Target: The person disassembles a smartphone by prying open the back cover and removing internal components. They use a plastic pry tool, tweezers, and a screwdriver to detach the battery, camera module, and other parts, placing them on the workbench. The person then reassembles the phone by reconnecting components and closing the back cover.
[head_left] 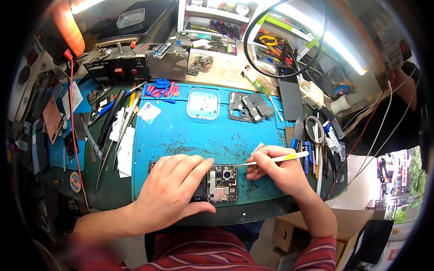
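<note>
An opened smartphone [222, 184], its circuit board and camera modules bare, lies sideways on the blue work mat [169, 131]. My left hand [174, 183] spans the phone's left part, fingertips by its far edge and thumb along its near edge, holding it down and hiding much of it. In my right hand [276, 170] is a slim white-handled tool [291, 157] with a yellow band. Its thin metal tip points left, by the phone's far edge near the cameras. A small pale scrap [258, 147] shows at the right fingers; whether they hold it cannot be told.
Beyond the phone stand a clear plastic tray [203, 104] with tiny parts and a dark phone frame [239, 107]. Tweezers and other hand tools [110, 117] lie at left. Pens, a tape roll [314, 129] and a knife line the right. A black cable loop [253, 45] hangs at the back.
</note>
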Action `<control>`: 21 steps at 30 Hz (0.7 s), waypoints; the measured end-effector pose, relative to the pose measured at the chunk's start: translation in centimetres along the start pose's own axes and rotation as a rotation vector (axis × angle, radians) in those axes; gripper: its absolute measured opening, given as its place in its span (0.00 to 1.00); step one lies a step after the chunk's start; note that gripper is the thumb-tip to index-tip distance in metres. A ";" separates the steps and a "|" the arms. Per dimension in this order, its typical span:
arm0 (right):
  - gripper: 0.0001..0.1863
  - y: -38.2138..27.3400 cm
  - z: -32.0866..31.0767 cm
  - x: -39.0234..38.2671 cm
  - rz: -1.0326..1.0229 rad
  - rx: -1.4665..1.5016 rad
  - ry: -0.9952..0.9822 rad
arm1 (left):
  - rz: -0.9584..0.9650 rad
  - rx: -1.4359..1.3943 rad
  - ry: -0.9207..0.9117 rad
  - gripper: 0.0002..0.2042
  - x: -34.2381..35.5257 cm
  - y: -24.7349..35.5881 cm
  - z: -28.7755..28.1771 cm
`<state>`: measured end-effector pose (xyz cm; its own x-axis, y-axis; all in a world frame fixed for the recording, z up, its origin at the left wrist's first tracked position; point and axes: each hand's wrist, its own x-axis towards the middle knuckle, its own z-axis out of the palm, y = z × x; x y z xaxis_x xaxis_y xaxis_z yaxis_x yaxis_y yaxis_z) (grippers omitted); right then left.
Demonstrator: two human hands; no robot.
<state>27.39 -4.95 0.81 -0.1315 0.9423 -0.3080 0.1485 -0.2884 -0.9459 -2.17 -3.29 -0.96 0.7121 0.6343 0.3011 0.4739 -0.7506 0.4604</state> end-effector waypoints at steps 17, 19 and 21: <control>0.18 -0.5 -1.1 1.1 0.081 0.053 -0.156 | -0.044 -0.094 -0.118 0.39 1.4 0.2 -0.5; 0.17 -0.5 -0.9 1.2 0.084 0.045 -0.151 | -0.040 -0.120 -0.107 0.39 1.7 0.4 0.0; 0.16 -0.5 -0.9 1.1 0.075 0.031 -0.146 | -0.046 -0.153 -0.100 0.38 1.8 0.4 0.3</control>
<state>28.04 -3.61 1.02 -0.2625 0.8838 -0.3872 0.1337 -0.3641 -0.9217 -0.50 -2.48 -0.48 0.7431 0.6399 0.1955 0.4285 -0.6796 0.5954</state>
